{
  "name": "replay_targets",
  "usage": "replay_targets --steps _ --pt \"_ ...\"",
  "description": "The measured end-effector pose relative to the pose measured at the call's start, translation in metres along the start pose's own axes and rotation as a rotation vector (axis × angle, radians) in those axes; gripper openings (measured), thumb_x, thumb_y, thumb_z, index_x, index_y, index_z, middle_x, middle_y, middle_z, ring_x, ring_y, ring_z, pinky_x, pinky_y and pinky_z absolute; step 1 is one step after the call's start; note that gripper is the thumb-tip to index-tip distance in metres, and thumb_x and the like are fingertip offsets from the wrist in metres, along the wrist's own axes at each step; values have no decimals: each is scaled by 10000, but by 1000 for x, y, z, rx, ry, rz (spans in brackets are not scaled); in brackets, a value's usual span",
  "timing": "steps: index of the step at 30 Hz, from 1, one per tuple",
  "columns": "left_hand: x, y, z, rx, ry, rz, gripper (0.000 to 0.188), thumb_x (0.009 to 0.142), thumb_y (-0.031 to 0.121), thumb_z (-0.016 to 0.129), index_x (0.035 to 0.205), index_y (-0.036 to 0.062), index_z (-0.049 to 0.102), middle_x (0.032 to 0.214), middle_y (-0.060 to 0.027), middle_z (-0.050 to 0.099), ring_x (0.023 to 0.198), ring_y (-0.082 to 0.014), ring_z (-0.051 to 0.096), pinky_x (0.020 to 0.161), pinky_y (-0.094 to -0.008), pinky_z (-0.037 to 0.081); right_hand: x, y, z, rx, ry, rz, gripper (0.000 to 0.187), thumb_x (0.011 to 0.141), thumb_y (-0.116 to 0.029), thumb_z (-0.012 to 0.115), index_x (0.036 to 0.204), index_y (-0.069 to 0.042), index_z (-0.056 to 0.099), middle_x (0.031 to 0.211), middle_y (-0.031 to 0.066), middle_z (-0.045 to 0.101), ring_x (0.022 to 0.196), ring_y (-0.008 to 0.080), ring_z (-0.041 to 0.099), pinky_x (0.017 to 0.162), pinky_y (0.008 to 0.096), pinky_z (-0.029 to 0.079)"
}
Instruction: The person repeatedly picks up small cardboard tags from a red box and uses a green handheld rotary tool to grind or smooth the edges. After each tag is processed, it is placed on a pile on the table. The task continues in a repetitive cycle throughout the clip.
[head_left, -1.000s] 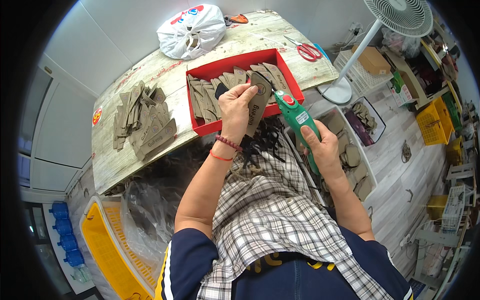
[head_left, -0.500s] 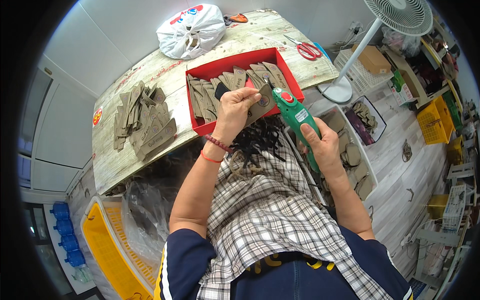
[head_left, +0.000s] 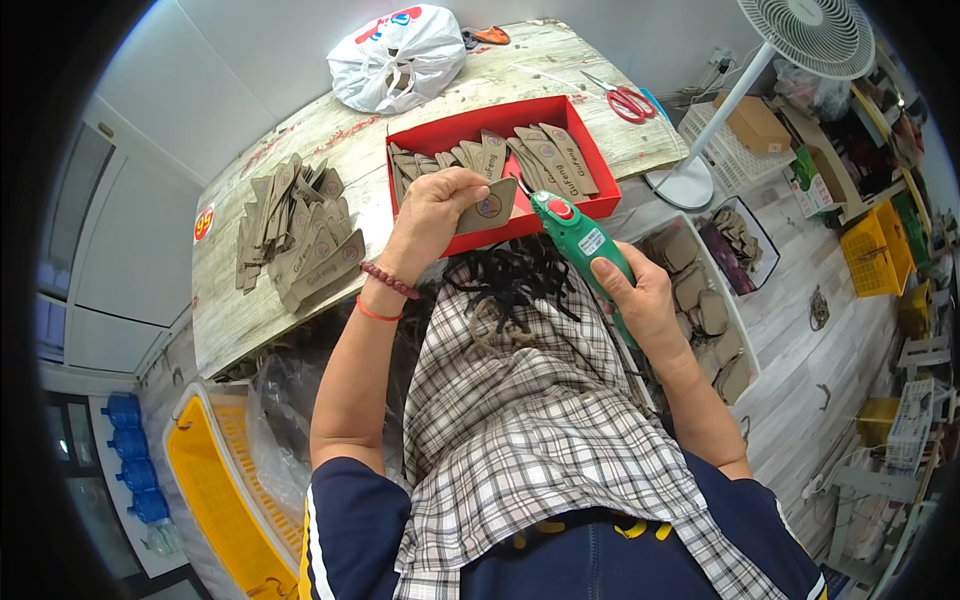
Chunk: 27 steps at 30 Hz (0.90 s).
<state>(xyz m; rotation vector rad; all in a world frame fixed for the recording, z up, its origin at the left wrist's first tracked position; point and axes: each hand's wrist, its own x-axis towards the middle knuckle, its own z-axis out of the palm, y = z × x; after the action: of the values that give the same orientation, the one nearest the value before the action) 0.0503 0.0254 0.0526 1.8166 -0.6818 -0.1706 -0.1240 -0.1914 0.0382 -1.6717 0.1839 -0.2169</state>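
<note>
My left hand [head_left: 432, 212] pinches a flat khaki fabric piece [head_left: 492, 206] with rounded corners and a round emblem. It is held over the front edge of a red box. My right hand [head_left: 645, 298] is wrapped round a green hand-held electric cutter [head_left: 582, 240] with a red button. The cutter's thin metal tip points up and left, close to the right edge of the fabric piece; whether they touch I cannot tell. Inside the red box [head_left: 600, 165] stand several similar khaki pieces [head_left: 555, 165]. Left of it, a loose pile of khaki pieces [head_left: 305, 235] lies on the table.
The worn wooden table [head_left: 290, 140] also bears a white plastic bag [head_left: 395, 70] and red-handled scissors [head_left: 630, 104]. Black strips [head_left: 520, 280] lie near my lap. A white bin [head_left: 755, 365] of khaki pieces, a fan [head_left: 735, 110] and a yellow basket [head_left: 225, 490] stand around.
My left hand has moved left and slightly down with the fabric piece, away from the cutter. The cutter in my right hand has tipped slightly lower. The whole view has shifted a little.
</note>
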Motion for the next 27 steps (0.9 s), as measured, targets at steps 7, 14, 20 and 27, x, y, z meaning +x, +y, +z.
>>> replay_targets --steps 7,14,20,27 --pt "1 6 4 107 -63 40 121 905 66 611 936 -36 668 817 -17 620 774 -76 562 731 -230 468 -1 -2 -4 -66 -17 -28 413 895 -375 676 1075 -5 640 698 -15 565 557 40 474 499 217 393" --pt "0 13 2 211 -53 59 118 896 71 607 915 -33 657 824 -37 611 775 -113 573 732 -245 464 -3 -1 -6 -79 -14 -11 416 895 -372 676 1080 -1 640 679 -24 540 562 36 461 501 219 381" --pt "1 16 3 281 -94 63 135 903 91 600 910 -35 647 834 -48 611 780 -125 577 734 -252 465 -1 2 -6 -82 -30 -10 424 895 -370 677 1090 4 636 672 -27 535 565 33 461 500 217 372" --pt "3 17 -5 482 -100 108 152 878 181 610 916 60 694 914 -88 662 868 -268 612 806 -356 469 -3 -2 -9 -92 -39 9 421 891 -358 685 1094 8 635 687 -22 549 588 35 475 523 216 390"
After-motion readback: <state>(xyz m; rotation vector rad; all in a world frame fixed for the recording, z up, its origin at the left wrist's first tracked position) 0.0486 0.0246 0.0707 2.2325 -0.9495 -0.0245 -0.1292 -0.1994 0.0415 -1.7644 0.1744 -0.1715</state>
